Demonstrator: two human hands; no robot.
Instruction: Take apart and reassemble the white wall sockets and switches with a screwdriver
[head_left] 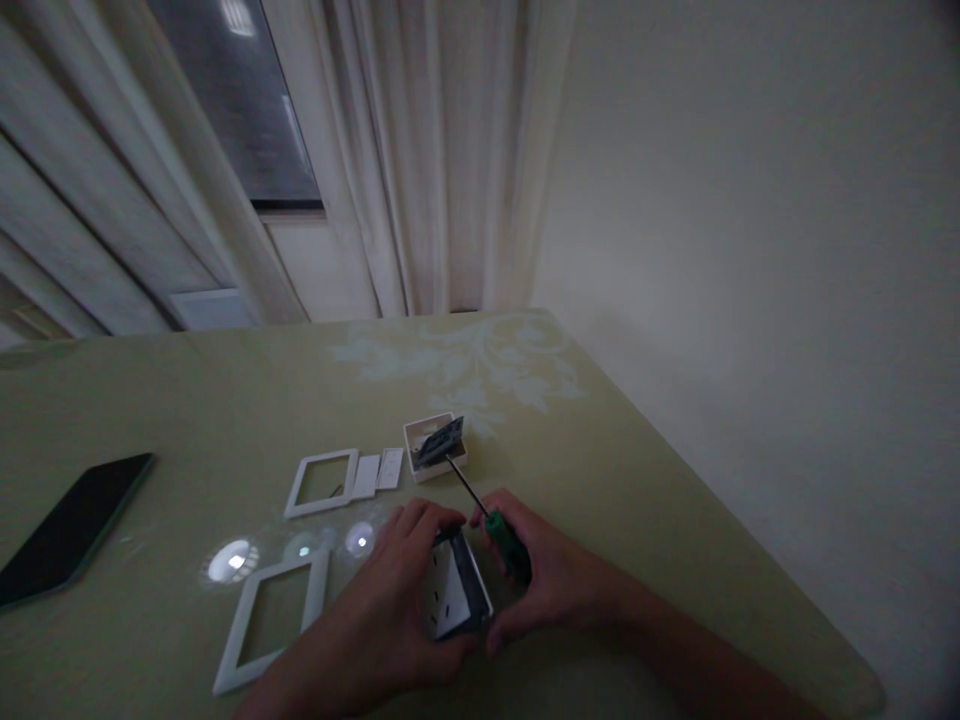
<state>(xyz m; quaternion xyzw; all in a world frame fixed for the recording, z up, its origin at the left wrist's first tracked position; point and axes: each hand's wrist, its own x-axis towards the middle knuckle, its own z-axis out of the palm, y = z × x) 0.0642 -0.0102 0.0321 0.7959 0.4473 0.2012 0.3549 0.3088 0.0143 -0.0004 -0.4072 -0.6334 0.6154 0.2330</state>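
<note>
My left hand (pixel 390 610) grips a white wall socket module (pixel 455 597) with a dark back, tilted on edge near the table's front. My right hand (pixel 544 575) touches the module's right side and holds a green-handled screwdriver (pixel 504 541); its thin shaft points up and away toward a small white box (pixel 435 447) with a dark switch part in it.
On the pale green table (pixel 637 480) lie a white frame (pixel 270 620) at front left, a second white frame (pixel 324 482) further back, two small white rocker plates (pixel 379 471) beside it, and a black phone (pixel 71 525) at far left. Curtains and a wall stand behind.
</note>
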